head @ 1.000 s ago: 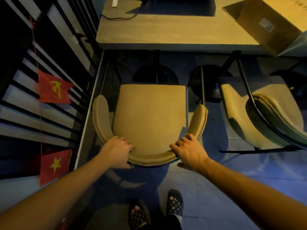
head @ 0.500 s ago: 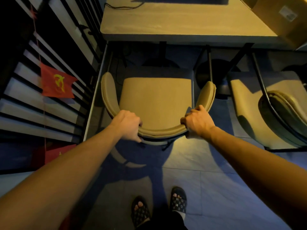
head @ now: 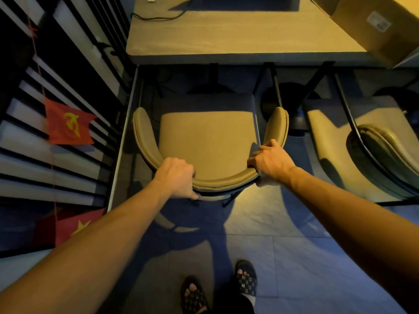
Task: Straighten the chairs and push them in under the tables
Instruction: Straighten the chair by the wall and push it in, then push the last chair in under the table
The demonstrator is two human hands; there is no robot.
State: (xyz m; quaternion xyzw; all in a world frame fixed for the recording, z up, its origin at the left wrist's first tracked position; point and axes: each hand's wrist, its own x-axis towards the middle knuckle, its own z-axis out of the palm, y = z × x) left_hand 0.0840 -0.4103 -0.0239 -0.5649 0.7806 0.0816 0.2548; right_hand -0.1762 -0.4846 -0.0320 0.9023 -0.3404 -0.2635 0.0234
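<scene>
A tan padded chair (head: 207,141) with a curved backrest stands in front of me, its seat facing the wooden table (head: 238,37). The seat's front edge lies in the table's shadow, just short of the tabletop edge. My left hand (head: 179,176) grips the left part of the backrest. My right hand (head: 269,163) grips the right part, near the armrest. A second tan chair (head: 371,152) stands to the right, turned at an angle and out from the table.
A slatted wall (head: 68,114) with red flags (head: 68,124) runs close along the left. A cardboard box (head: 374,26) and a cable (head: 158,18) lie on the table. Round black table bases (head: 288,103) stand underneath. My sandalled feet (head: 246,279) are on the tiled floor.
The chair has slid forward toward the table with both my hands on its backrest, and my fingers have closed around the rim.
</scene>
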